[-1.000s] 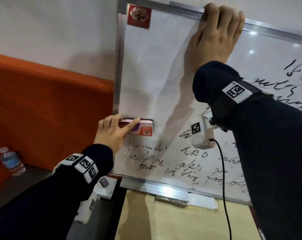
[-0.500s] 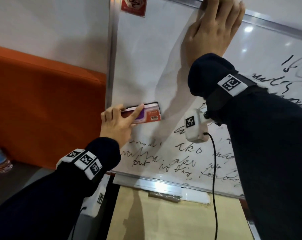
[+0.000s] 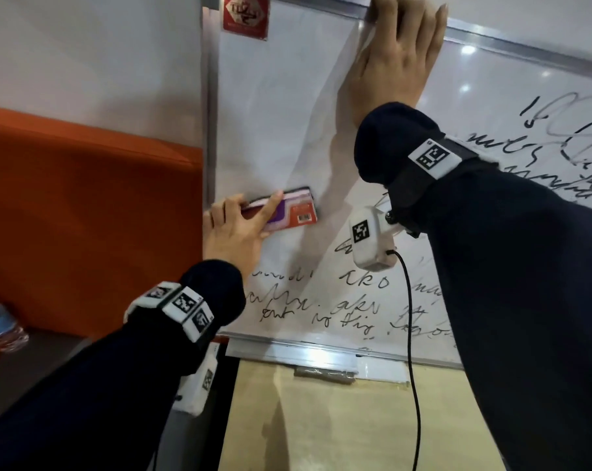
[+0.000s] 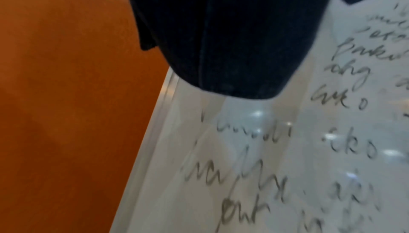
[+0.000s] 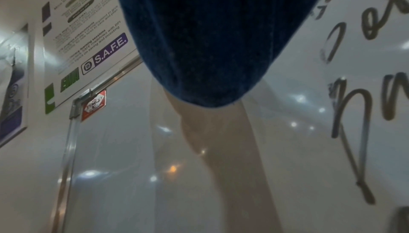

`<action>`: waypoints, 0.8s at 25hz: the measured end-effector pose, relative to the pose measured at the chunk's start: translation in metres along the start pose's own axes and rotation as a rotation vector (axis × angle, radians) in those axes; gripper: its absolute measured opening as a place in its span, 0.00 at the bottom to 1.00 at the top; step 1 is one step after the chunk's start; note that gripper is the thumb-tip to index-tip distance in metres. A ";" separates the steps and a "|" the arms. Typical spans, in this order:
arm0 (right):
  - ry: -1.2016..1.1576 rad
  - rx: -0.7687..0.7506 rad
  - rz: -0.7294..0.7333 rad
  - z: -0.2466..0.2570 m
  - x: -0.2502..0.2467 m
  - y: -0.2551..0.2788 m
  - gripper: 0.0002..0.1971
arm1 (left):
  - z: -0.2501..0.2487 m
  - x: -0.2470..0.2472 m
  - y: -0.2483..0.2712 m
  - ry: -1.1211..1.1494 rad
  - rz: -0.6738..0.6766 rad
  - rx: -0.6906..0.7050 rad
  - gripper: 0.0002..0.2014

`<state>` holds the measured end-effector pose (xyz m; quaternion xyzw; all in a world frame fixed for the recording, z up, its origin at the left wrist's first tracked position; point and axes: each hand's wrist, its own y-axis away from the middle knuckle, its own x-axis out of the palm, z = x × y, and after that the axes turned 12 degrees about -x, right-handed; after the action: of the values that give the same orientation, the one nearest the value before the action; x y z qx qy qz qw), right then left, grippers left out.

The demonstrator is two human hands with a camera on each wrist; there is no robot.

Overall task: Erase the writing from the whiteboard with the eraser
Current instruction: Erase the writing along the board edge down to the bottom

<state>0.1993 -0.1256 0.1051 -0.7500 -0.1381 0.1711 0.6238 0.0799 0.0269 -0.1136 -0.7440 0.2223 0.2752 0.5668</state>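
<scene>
The whiteboard (image 3: pixel 270 113) hangs on the wall, wiped white in its upper left. Black scribbled writing (image 3: pixel 362 300) covers its lower and right parts; the writing (image 4: pixel 265 175) is blurred in the left wrist view, and the writing (image 5: pixel 354 114) is large in the right wrist view. My left hand (image 3: pixel 253 207) grips the red, purple and white eraser (image 3: pixel 294 212) against the board, just above the top written line near the left frame. My right hand (image 3: pixel 399 52) lies flat on the board at its top edge, fingers straight. Dark sleeves hide both hands in the wrist views.
A red sticker (image 3: pixel 246 17) marks the board's top left corner. An orange panel (image 3: pixel 84 215) adjoins the left frame, with a water bottle (image 3: pixel 0 326) on a dark ledge below. The metal tray (image 3: pixel 321 355) runs under the board above a pale wooden surface (image 3: pixel 338 419). A poster (image 5: pixel 84 35) hangs beyond.
My left hand has slid the eraser up and slightly right, away from the top written line, tilting it a little. My right hand has stayed at the board's top edge.
</scene>
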 end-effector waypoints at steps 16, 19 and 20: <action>0.082 0.028 0.229 0.007 -0.013 0.003 0.38 | -0.002 0.024 0.038 -0.199 0.114 0.360 0.55; 0.080 0.051 0.188 0.010 -0.013 0.004 0.38 | -0.019 0.018 0.025 -0.206 0.100 0.293 0.53; 0.095 0.055 0.165 0.011 -0.013 0.003 0.37 | -0.023 0.019 0.026 -0.195 0.110 0.281 0.52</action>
<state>0.1831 -0.1219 0.1009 -0.7489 -0.0414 0.1896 0.6337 0.0811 -0.0025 -0.1404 -0.6139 0.2431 0.3429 0.6681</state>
